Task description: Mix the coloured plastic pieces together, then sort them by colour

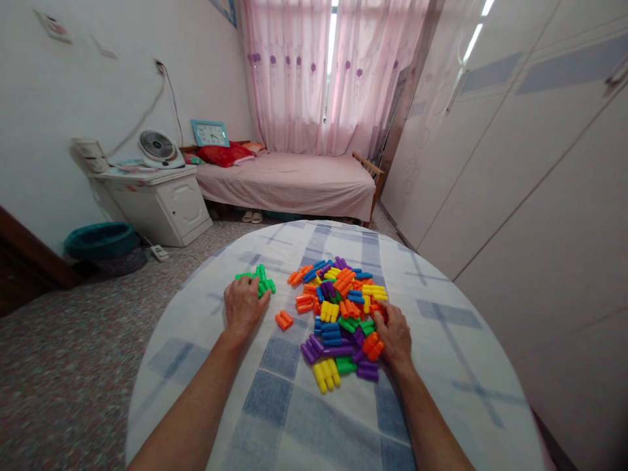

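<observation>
On the round table lies a heap of plastic building blocks (330, 311) shaped like short joined tubes, in orange, yellow, blue, purple and green. Left of the heap, my left hand (244, 306) rests over a small group of green blocks (265, 285), thumb apart from the fingers. Its fingertips touch the green blocks and partly cover them. A lone orange block (284, 320) lies between this group and the heap. My right hand (395, 332) is at the heap's right edge, fingers curled in beside orange blocks (373, 347); what lies under its fingertips is partly hidden.
A blue-and-white checked cloth (196, 399) covers the table. Beyond it stand a bed (294, 176) with pink bedding and a white cabinet (184, 208) bearing a fan (157, 145). A teal-rimmed bin (103, 242) is at left; wardrobe doors (515, 196) line the right.
</observation>
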`<action>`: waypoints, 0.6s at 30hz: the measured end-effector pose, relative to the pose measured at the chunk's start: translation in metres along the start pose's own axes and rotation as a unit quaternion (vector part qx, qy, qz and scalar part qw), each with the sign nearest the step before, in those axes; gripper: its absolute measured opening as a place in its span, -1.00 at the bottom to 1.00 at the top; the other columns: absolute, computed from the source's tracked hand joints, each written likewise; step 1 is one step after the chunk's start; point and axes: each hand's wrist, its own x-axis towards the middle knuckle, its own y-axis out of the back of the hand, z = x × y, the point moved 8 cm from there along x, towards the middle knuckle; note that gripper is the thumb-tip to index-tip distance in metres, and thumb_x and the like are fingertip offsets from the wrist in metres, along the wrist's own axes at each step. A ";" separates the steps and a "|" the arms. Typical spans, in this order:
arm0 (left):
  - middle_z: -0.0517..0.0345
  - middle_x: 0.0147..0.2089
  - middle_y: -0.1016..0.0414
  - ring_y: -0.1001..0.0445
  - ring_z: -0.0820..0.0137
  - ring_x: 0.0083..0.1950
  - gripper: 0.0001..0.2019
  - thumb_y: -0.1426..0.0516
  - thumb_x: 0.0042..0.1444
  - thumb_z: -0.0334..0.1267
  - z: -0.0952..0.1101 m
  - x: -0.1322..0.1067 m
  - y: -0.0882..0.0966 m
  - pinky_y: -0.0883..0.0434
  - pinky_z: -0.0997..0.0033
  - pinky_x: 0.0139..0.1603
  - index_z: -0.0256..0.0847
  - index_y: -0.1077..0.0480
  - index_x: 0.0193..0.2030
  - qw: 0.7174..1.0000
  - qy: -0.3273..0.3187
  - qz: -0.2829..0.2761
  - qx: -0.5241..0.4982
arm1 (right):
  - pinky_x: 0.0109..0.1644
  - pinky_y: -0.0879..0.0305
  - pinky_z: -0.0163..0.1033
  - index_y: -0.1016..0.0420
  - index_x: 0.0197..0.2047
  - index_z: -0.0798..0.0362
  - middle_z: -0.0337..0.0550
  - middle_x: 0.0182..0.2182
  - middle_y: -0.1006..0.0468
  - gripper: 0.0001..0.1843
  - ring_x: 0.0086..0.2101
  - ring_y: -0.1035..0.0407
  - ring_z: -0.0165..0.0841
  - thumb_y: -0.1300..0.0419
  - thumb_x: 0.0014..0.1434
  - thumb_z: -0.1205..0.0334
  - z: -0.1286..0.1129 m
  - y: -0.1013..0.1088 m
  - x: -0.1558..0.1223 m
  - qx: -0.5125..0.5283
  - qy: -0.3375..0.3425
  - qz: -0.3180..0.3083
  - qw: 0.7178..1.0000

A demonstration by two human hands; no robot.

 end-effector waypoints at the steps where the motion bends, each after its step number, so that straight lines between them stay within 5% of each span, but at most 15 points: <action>1: -0.13 -0.10 -0.43 -0.34 0.11 -0.09 -0.68 -0.05 0.12 -0.11 0.002 0.000 0.002 -0.26 0.12 -0.06 -0.25 -0.43 -0.09 1.000 0.001 0.016 -0.019 | 0.02 -0.18 -0.12 -0.40 -0.06 0.05 -0.04 -0.09 -0.47 -0.62 -0.07 -0.31 -0.23 0.09 0.18 0.11 0.000 0.000 0.000 0.001 0.001 0.002 1.000; 4: -0.07 -0.06 -0.44 -0.35 0.17 -0.04 -0.74 -0.03 0.15 -0.20 0.026 -0.004 0.016 -0.28 0.14 0.00 -0.23 -0.43 -0.10 0.988 -0.035 0.059 -0.140 | 0.01 -0.18 -0.12 -0.40 -0.06 0.04 -0.05 -0.11 -0.47 -0.63 -0.08 -0.31 -0.24 0.09 0.18 0.12 0.000 0.001 0.000 0.005 0.003 0.006 1.000; 9: 0.08 -0.17 -0.47 -0.39 0.31 -0.06 -0.87 -0.09 0.14 -0.23 0.115 -0.037 0.042 -0.33 0.26 0.01 -0.16 -0.44 -0.25 0.911 -0.213 0.013 -0.353 | 0.02 -0.17 -0.13 -0.40 -0.04 0.06 -0.04 -0.09 -0.47 -0.62 -0.08 -0.31 -0.24 0.08 0.19 0.12 -0.001 0.000 0.000 0.008 0.006 0.001 1.000; 13: 0.02 -0.05 -0.43 -0.34 0.20 -0.01 -0.69 -0.23 -0.02 -0.05 0.160 -0.061 0.045 -0.30 0.12 0.06 -0.18 -0.42 -0.19 0.924 -0.234 -0.011 -0.302 | 0.01 -0.17 -0.13 -0.40 -0.04 0.07 -0.04 -0.08 -0.47 -0.61 -0.08 -0.31 -0.24 0.08 0.18 0.12 -0.002 0.001 -0.001 0.005 0.002 0.003 1.000; 18: -0.03 0.03 -0.38 -0.30 0.12 0.06 -0.64 -0.26 -0.07 -0.05 0.172 -0.066 0.031 -0.21 -0.01 0.15 -0.20 -0.40 -0.17 0.944 -0.215 -0.020 -0.248 | 0.00 -0.16 -0.14 -0.40 -0.05 0.06 -0.06 -0.09 -0.48 -0.63 -0.10 -0.31 -0.24 0.08 0.19 0.14 -0.002 0.000 -0.001 -0.005 -0.003 0.003 1.000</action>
